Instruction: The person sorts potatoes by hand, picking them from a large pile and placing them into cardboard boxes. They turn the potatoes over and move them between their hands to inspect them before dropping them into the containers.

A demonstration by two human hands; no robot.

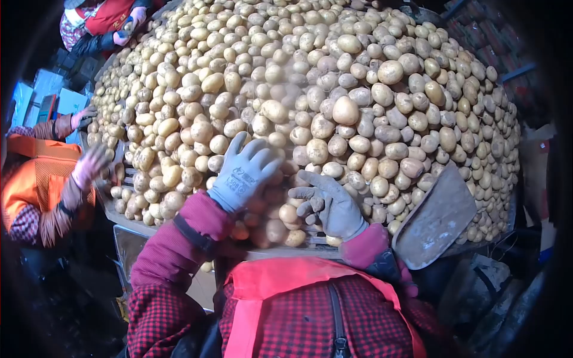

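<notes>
A huge heap of yellow-brown potatoes [310,89] fills a sorting table in front of me. My left hand [243,173], in a light grey glove, lies flat on the potatoes at the near edge with fingers spread. My right hand [328,203], in a darker grey dusty glove, rests just to its right, fingers curled loosely over potatoes near the table's front edge [280,253]. Neither hand clearly holds a potato. My maroon sleeves and a red apron over a checked shirt show below.
A dusty flat metal scoop [436,218] leans at the table's near right edge. At the left, a person in an orange vest [36,185] reaches gloved hands into the heap. Another person's red sleeve [104,18] is at the top left. Boxes [54,95] stand at the left.
</notes>
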